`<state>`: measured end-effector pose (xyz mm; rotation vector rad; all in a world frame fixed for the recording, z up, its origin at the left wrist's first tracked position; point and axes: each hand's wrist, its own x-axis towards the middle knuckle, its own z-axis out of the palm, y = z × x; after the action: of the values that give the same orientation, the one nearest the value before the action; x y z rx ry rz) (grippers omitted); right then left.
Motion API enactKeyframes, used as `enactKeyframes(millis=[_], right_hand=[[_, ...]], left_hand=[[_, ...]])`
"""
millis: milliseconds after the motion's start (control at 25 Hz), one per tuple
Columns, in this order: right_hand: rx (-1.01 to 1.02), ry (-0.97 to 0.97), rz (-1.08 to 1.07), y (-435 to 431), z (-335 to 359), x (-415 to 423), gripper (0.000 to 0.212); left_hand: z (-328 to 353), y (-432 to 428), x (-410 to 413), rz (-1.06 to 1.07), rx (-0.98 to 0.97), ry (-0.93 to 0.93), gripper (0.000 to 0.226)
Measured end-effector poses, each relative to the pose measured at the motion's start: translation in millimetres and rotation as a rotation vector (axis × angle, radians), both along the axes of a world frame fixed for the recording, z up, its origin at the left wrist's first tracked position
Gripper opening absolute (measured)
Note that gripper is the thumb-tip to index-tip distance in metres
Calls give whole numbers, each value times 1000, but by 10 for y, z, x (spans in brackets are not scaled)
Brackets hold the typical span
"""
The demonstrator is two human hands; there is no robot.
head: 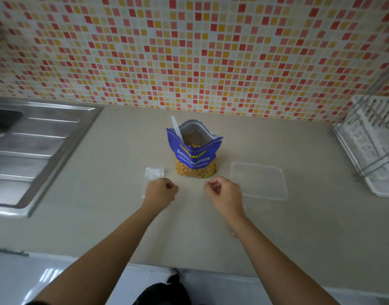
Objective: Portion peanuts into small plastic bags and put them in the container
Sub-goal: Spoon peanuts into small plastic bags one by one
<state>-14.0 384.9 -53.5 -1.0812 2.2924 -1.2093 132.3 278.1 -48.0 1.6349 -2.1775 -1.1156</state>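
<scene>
An open blue bag of salted peanuts (194,155) stands upright in the middle of the beige counter, with a white plastic spoon (177,129) sticking out of it. A small stack of clear plastic bags (154,172) lies just left of the peanut bag. A clear rectangular plastic container (259,183) rests to its right. My left hand (160,191) is curled into a loose fist right below the small bags, touching their near edge. My right hand (224,192) is curled too, just in front of the peanut bag, and I see nothing in it.
A steel sink with a ribbed drainboard (35,148) fills the left side. A white dish rack (374,139) stands at the right edge. A tiled wall (189,51) rises behind the counter (114,221), whose front edge runs below my forearms.
</scene>
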Motion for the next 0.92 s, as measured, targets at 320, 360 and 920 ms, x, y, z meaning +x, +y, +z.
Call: enactKeyframes(millis=[320, 360, 920], right_hand=[[281, 179, 356, -542, -696, 713, 56], [314, 264, 342, -547, -797, 774, 59], [286, 450, 243, -428, -1021, 915, 64]], left_hand=[[-144, -865, 487, 104, -85, -159, 18], [-182, -911, 486, 93, -68, -190, 22], [-385, -972, 448, 143, 182, -251, 20]])
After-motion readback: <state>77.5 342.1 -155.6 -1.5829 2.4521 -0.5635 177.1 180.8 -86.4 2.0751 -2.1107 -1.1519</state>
